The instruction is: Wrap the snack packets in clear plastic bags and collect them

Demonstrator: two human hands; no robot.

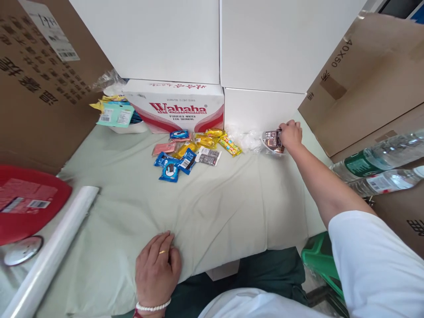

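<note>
Near you, low in the frame, your left hand (pixel 157 263) lies on the counter (pixel 225 203), fingers loose and empty, maybe to help you lean. Farther off, upper right, your right hand's (pixel 291 134) fingers pinch the cocoa packet (pixel 272 140), probably so it won't slip. The water box (pixel 180 110) stands behind the small snacks (pixel 170 169).

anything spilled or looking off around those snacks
Nothing looks spilled. The untidy part is the snack packets, lying at mixed angles, some overlapping, in front of the Wahaha carton. Crumpled clear plastic sits between them and the cocoa packet at the right hand.
</note>
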